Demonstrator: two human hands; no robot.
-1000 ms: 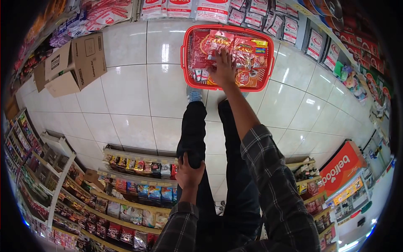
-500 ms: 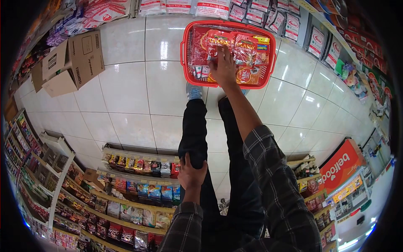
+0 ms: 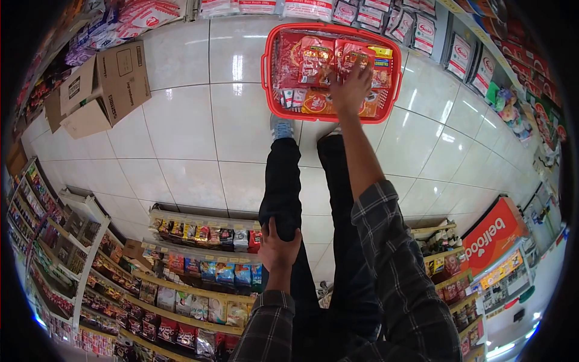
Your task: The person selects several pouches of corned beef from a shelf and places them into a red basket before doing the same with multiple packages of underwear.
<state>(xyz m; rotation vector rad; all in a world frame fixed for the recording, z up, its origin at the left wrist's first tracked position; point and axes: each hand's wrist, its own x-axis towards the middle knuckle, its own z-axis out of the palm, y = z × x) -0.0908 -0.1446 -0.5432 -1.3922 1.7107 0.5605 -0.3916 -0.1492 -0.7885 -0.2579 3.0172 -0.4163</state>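
Note:
A red plastic basket (image 3: 265,72) stands on the tiled floor, holding several packets. My right hand (image 3: 351,90) reaches over it with fingers spread, touching or just above a red packet (image 3: 356,55) on the right. Another red packet (image 3: 316,60) lies to its left, and a yellow and blue one (image 3: 381,63) to its right. Orange packets (image 3: 316,102) and small white-and-red ones (image 3: 294,97) lie along the near side. My left hand (image 3: 279,246) rests on my left knee, fingers apart, holding nothing.
An open cardboard box (image 3: 123,81) stands on the floor at the left. White packs (image 3: 424,31) line the shelf beyond the basket. Snack shelves (image 3: 205,262) are at the lower left, and a red sign (image 3: 494,235) is at the lower right.
My right hand has moved right, from the left red packet to the right one, uncovering the left packet and the orange packets. My left hand stays on the knee.

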